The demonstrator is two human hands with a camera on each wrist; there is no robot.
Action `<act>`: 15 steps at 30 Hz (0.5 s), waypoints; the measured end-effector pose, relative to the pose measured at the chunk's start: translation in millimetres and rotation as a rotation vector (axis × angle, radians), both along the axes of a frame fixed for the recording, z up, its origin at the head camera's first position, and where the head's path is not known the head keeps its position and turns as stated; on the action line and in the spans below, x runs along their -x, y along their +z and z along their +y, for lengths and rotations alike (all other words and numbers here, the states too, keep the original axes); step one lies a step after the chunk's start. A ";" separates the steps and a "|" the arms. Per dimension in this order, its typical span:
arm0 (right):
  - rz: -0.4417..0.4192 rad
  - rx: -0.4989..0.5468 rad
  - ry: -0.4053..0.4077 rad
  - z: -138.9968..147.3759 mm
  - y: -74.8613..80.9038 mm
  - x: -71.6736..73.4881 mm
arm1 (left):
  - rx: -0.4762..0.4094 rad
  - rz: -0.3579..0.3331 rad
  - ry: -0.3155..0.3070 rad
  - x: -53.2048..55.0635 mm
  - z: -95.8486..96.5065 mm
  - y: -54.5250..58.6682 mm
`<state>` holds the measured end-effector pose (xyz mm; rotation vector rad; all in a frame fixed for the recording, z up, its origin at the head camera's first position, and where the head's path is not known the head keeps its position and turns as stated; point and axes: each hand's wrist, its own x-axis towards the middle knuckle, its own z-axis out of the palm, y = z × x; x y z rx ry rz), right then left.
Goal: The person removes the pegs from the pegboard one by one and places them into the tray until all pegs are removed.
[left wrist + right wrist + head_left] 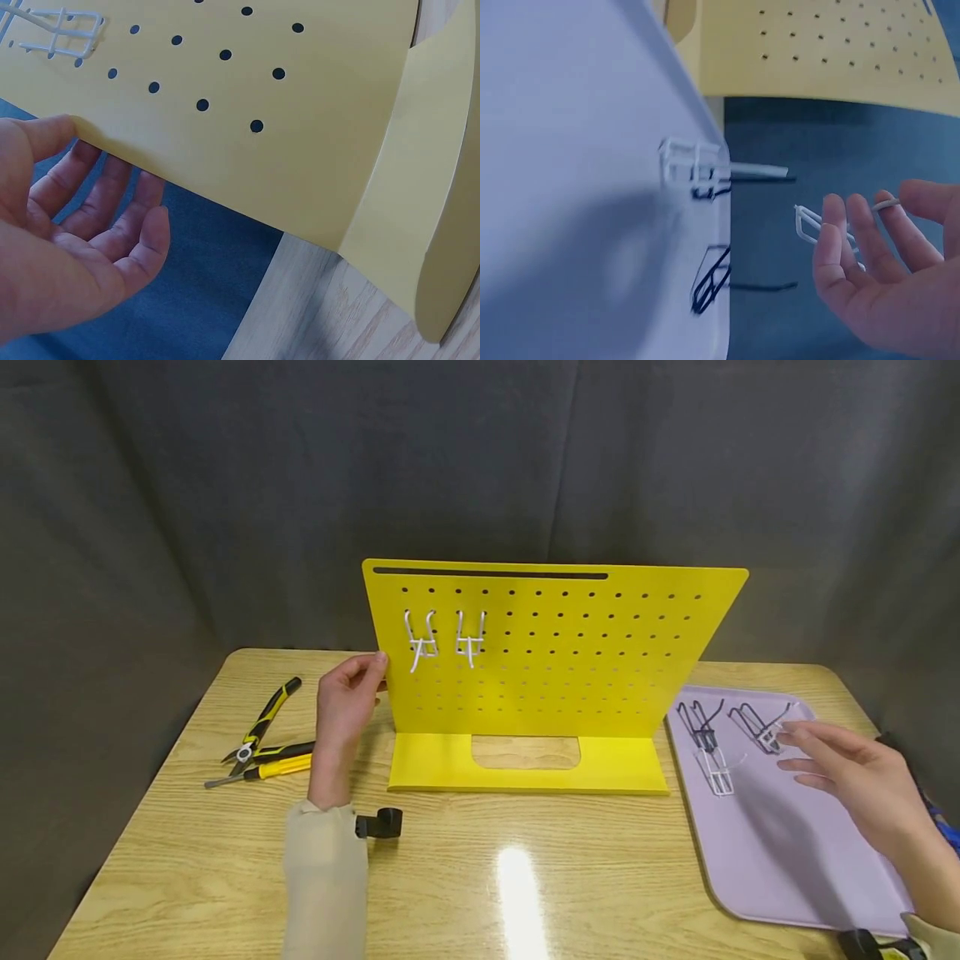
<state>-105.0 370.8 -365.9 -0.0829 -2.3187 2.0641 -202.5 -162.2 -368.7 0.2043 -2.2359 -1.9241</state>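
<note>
A yellow pegboard [555, 693] stands upright on the table. My left hand [348, 702] grips its left edge, with the thumb on the front and the fingers reaching behind. Two white wire hooks, a left one [422, 647] and a right one [470, 645], hang in its upper left holes. Over the tray my right hand [862, 777] pinches another white pegboard hook [810, 225] by its prong, partly hidden behind the fingers. Below lie a white hook [720, 781] and two black hooks, one [703, 735] beside it and one [746, 720] farther right.
The lilac tray [780, 868] lies on the wooden table [450, 868], right of the pegboard. At the left are cutting pliers [270, 714] and a yellow screwdriver [281, 767], with another black-and-yellow handle [285, 751] between them. A dark curtain [480, 460] hangs behind.
</note>
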 end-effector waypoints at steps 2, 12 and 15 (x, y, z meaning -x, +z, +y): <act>-0.014 0.035 0.031 7.4 -3.2 -1.7 | 0.004 -0.001 0.000 0.2 0.0 -0.2; -0.128 0.051 0.090 31.5 -20.8 -7.9 | 0.002 0.004 -0.006 -0.1 0.0 0.6; -0.154 0.067 0.087 35.3 -24.5 -7.7 | 0.001 0.002 -0.004 -0.8 0.4 1.6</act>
